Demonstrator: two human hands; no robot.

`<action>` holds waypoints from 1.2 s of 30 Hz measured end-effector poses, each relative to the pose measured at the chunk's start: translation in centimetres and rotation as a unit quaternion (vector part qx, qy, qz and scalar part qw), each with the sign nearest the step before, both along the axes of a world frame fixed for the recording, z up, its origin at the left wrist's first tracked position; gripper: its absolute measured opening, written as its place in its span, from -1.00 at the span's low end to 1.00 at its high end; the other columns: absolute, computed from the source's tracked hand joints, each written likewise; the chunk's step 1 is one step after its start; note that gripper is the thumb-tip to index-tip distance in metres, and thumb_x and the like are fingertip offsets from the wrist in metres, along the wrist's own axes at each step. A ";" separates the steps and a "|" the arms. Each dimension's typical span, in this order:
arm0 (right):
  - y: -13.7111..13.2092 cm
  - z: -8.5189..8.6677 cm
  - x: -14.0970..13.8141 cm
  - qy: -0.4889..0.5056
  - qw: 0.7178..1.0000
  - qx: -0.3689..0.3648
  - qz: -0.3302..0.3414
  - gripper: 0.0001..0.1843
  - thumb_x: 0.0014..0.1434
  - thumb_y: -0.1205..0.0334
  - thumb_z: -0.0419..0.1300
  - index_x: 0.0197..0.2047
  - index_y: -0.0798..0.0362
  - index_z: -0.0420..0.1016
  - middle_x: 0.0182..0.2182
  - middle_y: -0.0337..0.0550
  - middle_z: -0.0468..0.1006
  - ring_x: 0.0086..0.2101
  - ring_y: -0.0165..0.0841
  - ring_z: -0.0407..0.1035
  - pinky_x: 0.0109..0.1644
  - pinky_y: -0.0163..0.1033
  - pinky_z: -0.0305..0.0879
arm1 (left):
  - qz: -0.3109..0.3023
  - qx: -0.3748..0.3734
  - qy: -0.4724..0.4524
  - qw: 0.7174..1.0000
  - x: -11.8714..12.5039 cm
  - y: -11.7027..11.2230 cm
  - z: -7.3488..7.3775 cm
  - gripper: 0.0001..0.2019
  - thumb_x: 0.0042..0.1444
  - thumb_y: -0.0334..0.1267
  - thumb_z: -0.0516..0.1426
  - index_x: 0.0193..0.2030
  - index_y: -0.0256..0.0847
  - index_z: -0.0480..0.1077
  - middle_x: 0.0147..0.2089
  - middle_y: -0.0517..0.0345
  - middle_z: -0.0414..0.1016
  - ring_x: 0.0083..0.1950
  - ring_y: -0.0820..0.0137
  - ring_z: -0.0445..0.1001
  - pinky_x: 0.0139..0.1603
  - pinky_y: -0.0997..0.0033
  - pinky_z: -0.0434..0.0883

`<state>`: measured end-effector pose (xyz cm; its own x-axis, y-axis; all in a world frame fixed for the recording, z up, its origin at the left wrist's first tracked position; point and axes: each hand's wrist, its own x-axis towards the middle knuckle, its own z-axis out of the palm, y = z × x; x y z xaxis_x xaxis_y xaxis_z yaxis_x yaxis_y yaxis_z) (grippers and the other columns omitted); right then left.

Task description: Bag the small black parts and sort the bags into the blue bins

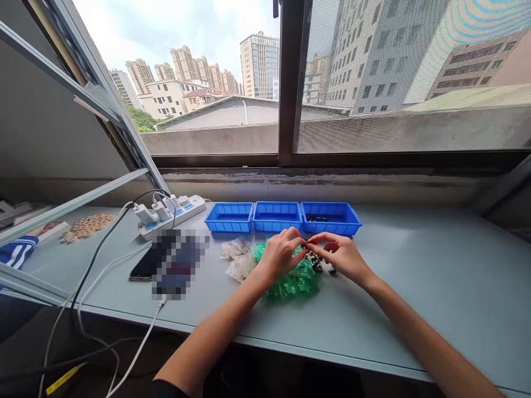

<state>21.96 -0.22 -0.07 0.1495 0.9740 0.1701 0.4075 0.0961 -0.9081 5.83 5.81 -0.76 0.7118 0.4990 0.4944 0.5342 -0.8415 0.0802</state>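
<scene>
My left hand [282, 255] and my right hand [343, 257] meet fingertip to fingertip above the table. Between their pinched fingers is a small dark piece [306, 246], too small to name. Below my left hand spreads a crumpled heap of green plastic bags [292, 288]. Under and beside my right fingers lie small dark and shiny metallic parts [317, 262], partly hidden by the hands. Clear plastic bags [241, 266] with pale contents lie left of the green heap.
Three blue bins stand behind my hands: a left bin [229, 225], a middle bin [277, 225] and a right bin [332, 226] holding dark parts. Leftward are a phone [143, 266], a power strip [194, 207], cables, wooden pieces [87, 226] and another person's striped sleeve [19, 251].
</scene>
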 end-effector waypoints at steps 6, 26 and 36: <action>0.2 0.0 0.0 0.072 0.997 -0.017 0.007 -0.46 -0.17 -0.24 0.24 -0.31 0.06 0.47 -0.36 -0.11 0.56 -0.62 -0.47 0.28 -0.55 -0.26 0.29 | -0.008 0.007 -0.027 1.000 0.1 0.0 0.3 -0.81 0.24 -0.22 -0.01 -0.11 -0.16 0.37 -0.20 0.14 0.42 -0.22 0.41 0.46 -0.28 0.45 0.42; 0.5 0.2 -0.5 0.131 0.991 -0.005 0.022 -0.64 -0.14 -0.01 0.25 -0.33 0.06 0.50 -0.42 -0.20 0.54 -0.65 -0.53 0.24 -0.57 -0.32 0.25 | -0.005 0.006 -0.070 0.997 0.0 0.2 0.3 -0.86 0.21 -0.17 0.04 -0.25 -0.17 0.31 -0.22 0.20 0.40 -0.29 0.45 0.46 -0.35 0.51 0.37; 1.9 -1.4 2.2 0.125 0.978 0.062 -0.155 -0.38 -0.21 -0.30 0.23 -0.35 0.13 0.54 -0.57 -0.16 0.50 -0.69 -0.50 0.19 -0.67 -0.33 0.07 | 0.051 0.014 -0.052 0.997 -0.3 0.8 -0.1 -0.91 0.07 -0.22 0.21 -0.37 -0.17 0.45 -0.18 0.20 0.41 -0.33 0.50 0.41 -0.35 0.52 0.35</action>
<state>24.20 1.72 -1.45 0.4863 0.8496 0.2042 0.2020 0.1180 -0.9722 5.49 6.65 -0.90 0.6016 0.5513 0.5780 0.6071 -0.7858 0.1176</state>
